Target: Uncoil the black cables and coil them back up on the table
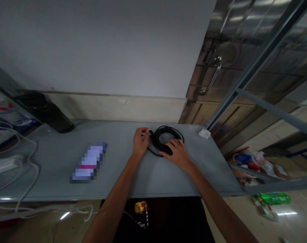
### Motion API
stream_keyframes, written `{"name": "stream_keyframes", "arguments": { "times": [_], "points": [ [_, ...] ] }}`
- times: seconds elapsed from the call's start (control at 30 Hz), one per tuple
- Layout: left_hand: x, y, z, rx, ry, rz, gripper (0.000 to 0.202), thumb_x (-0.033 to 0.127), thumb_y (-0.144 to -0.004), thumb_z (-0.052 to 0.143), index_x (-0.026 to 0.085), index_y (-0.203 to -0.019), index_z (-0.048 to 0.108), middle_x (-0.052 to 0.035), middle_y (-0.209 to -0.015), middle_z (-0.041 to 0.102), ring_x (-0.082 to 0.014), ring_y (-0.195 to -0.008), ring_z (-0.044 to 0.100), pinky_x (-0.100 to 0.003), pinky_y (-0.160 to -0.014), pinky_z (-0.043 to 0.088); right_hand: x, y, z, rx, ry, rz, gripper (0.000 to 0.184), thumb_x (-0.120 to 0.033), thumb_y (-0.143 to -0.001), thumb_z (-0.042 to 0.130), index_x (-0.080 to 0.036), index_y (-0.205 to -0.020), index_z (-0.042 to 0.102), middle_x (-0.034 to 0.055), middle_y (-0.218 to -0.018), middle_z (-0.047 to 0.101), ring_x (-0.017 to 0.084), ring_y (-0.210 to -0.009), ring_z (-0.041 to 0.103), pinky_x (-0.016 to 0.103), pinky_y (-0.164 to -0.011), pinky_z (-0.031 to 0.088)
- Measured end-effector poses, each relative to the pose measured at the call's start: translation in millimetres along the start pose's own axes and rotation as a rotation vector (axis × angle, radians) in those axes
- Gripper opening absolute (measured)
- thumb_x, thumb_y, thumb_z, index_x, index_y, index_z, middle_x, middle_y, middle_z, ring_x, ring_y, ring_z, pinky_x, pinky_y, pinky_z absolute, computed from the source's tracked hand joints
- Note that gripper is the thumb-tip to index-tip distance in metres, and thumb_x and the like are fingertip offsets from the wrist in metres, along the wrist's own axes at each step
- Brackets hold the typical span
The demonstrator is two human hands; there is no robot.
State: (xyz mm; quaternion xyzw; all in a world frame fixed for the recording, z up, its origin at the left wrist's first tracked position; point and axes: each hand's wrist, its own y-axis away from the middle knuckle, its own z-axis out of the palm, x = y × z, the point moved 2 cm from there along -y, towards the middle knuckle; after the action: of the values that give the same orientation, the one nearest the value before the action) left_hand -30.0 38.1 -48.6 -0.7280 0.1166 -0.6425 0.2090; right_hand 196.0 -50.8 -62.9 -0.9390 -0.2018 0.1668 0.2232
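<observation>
A coiled black cable [165, 135] lies on a grey shelf surface [123, 168] near the back right. My left hand [140, 142] is at the coil's left edge, fingers curled and pinching the cable end there. My right hand [177, 152] rests flat on the near side of the coil, fingers stretched out and pressing it down.
A blurred-out flat item [88, 162] lies left of centre. A black bag-like object [45, 111] sits at the back left. White cables and a white adapter [6, 164] trail at the far left. A crumpled white paper [204, 133] lies by the metal shelf post. Clutter covers the floor at right.
</observation>
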Motion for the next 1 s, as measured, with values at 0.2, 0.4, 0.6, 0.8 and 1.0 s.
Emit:
{"name": "stream_keyframes", "arguments": {
  "times": [0.2,0.4,0.6,0.8,1.0],
  "points": [
    [-0.1,0.4,-3.4,0.004,-0.078,0.042,0.019,0.04,-0.104,0.071,0.025,-0.116,0.076,-0.0094,-0.118,0.074,-0.026,-0.108,0.069,-0.039,-0.095,0.052,10.9,-0.1,-1.6,-0.001,-0.007,-0.011,0.041,-0.063,-0.105,0.075,-0.022,-0.11,0.072,0.0101,-0.113,0.075,0.03,-0.112,0.069,0.05,-0.108,0.047],
    [7.7,1.1,-10.1,0.043,-0.098,0.013,0.016,0.037,-0.101,0.074,0.025,-0.112,0.077,-0.009,-0.114,0.074,-0.0262,-0.105,0.068,-0.039,-0.095,0.052,38.3,4.7,-10.4,0.062,-0.007,0.071,0.04,-0.062,-0.102,0.078,-0.022,-0.108,0.072,0.0101,-0.111,0.075,0.032,-0.11,0.07,0.052,-0.108,0.048],
    [12.6,1.3,-10.2,0.06,-0.068,0.018,0.012,0.031,-0.098,0.078,0.025,-0.108,0.078,-0.0085,-0.111,0.075,-0.0255,-0.103,0.068,-0.037,-0.092,0.051,43.7,10.2,-22.5,0.038,-0.037,0.101,0.049,-0.068,-0.097,0.081,-0.023,-0.113,0.073,0.0119,-0.117,0.075,0.035,-0.117,0.069,0.056,-0.109,0.048],
    [15.2,2.4,-10.1,0.05,-0.013,-0.015,0.01,0.028,-0.094,0.082,0.025,-0.104,0.08,-0.008,-0.108,0.074,-0.0258,-0.101,0.067,-0.037,-0.091,0.052,40.3,13.4,-28.3,0.027,-0.127,0.071,0.041,-0.059,-0.1,0.08,-0.023,-0.12,0.074,0.0113,-0.124,0.074,0.033,-0.12,0.07,0.055,-0.11,0.052],
    [13.4,2.8,-11.9,0.033,-0.067,0.017,0.012,0.032,-0.097,0.079,0.026,-0.107,0.079,-0.0083,-0.111,0.074,-0.0264,-0.103,0.067,-0.038,-0.094,0.051,41.1,13.9,-22.6,0.049,-0.175,0.076,0.025,-0.044,-0.109,0.07,-0.023,-0.123,0.075,0.0122,-0.128,0.074,0.032,-0.121,0.072,0.053,-0.111,0.055]
  ]
}}
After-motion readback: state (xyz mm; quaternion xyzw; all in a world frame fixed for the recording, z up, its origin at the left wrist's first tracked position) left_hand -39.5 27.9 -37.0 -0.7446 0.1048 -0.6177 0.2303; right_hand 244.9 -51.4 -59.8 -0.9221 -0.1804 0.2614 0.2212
